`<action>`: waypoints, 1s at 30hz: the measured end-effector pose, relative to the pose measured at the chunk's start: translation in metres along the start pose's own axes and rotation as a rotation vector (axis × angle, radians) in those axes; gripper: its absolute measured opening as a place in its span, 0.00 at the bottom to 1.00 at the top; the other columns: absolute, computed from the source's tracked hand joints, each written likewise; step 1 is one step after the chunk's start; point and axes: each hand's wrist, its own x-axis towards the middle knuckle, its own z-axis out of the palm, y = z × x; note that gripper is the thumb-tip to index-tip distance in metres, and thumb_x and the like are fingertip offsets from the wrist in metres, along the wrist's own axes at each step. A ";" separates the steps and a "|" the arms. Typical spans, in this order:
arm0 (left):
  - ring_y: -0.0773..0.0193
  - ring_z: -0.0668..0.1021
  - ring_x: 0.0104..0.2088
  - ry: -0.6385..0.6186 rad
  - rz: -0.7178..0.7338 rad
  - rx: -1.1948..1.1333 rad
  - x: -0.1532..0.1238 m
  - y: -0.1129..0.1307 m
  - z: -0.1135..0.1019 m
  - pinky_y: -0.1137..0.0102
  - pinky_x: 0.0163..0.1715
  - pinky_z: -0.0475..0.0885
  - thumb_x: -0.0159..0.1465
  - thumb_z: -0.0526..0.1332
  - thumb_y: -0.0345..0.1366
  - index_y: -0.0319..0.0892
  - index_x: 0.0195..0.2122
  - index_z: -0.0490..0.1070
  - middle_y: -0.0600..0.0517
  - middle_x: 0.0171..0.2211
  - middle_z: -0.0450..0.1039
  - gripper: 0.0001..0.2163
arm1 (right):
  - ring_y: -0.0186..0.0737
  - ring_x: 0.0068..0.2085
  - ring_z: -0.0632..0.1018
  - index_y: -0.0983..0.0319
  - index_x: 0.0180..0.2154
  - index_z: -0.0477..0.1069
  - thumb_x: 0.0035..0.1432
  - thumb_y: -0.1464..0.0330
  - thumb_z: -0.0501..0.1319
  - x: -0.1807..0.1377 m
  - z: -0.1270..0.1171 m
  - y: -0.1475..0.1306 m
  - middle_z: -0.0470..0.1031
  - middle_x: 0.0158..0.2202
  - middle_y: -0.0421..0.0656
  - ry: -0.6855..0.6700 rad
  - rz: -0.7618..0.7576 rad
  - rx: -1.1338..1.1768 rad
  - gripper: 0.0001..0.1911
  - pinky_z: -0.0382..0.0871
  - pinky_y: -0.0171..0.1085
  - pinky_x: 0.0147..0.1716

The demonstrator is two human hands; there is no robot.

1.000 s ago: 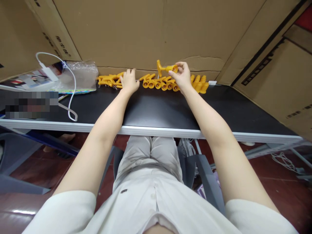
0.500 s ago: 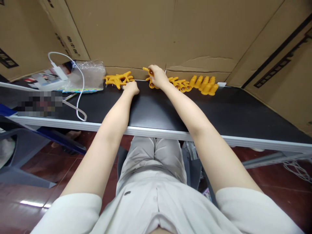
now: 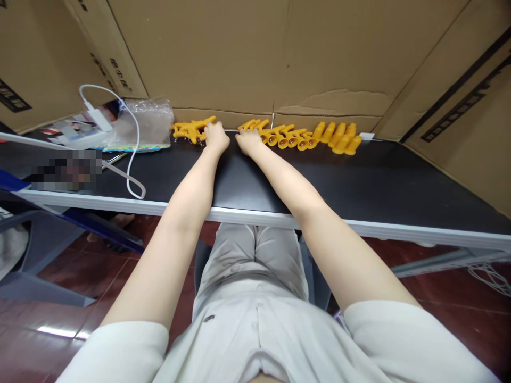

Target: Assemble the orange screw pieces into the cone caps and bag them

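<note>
Yellow plastic parts lie along the back edge of the black table (image 3: 359, 175). A loose pile of forked yellow parts (image 3: 190, 129) lies at the left. A neat row of yellow parts with cup ends (image 3: 287, 136) runs to the right, ending in plain yellow tubes (image 3: 341, 137). My left hand (image 3: 216, 137) rests at the pile's right edge, its fingers curled onto a piece there. My right hand (image 3: 247, 141) lies low on the table at the row's left end, fingers stretched toward the first pieces and holding nothing.
Cardboard sheets (image 3: 247, 53) wall in the table at the back and on both sides. At the back left sit a clear plastic bag (image 3: 146, 123), a white charger with its cable (image 3: 130, 159) and some papers. My lap and a grey chair show below the table's front edge.
My right hand carried a yellow part from the air leftward, set it at the left end of the row and let go. My left hand shifted up against the pile.
</note>
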 end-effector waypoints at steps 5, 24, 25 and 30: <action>0.30 0.65 0.78 0.152 -0.078 -0.128 -0.004 0.008 -0.008 0.39 0.80 0.59 0.68 0.65 0.30 0.40 0.75 0.67 0.30 0.76 0.63 0.32 | 0.65 0.81 0.64 0.67 0.81 0.62 0.72 0.77 0.47 -0.001 0.004 0.006 0.57 0.82 0.61 -0.038 0.033 0.104 0.39 0.48 0.70 0.80; 0.64 0.53 0.82 0.279 -0.067 -0.089 -0.015 0.012 -0.020 0.53 0.73 0.51 0.80 0.50 0.35 0.38 0.53 0.68 0.49 0.55 0.80 0.10 | 0.66 0.86 0.47 0.68 0.80 0.60 0.69 0.79 0.58 -0.111 -0.001 0.165 0.47 0.85 0.63 0.356 0.498 0.249 0.40 0.33 0.81 0.77; 0.64 0.53 0.82 0.303 -0.064 -0.112 -0.017 0.014 -0.021 0.53 0.74 0.53 0.79 0.51 0.34 0.38 0.56 0.68 0.49 0.59 0.79 0.11 | 0.69 0.85 0.47 0.67 0.80 0.60 0.71 0.76 0.58 -0.117 0.001 0.173 0.45 0.85 0.65 0.352 0.604 0.280 0.39 0.39 0.84 0.74; 0.69 0.60 0.78 0.376 -0.023 -0.205 -0.029 0.023 -0.025 0.65 0.77 0.57 0.76 0.52 0.27 0.37 0.78 0.48 0.48 0.79 0.59 0.30 | 0.68 0.86 0.46 0.66 0.84 0.50 0.73 0.71 0.62 -0.143 0.001 0.193 0.40 0.85 0.64 0.110 0.956 0.346 0.44 0.45 0.78 0.77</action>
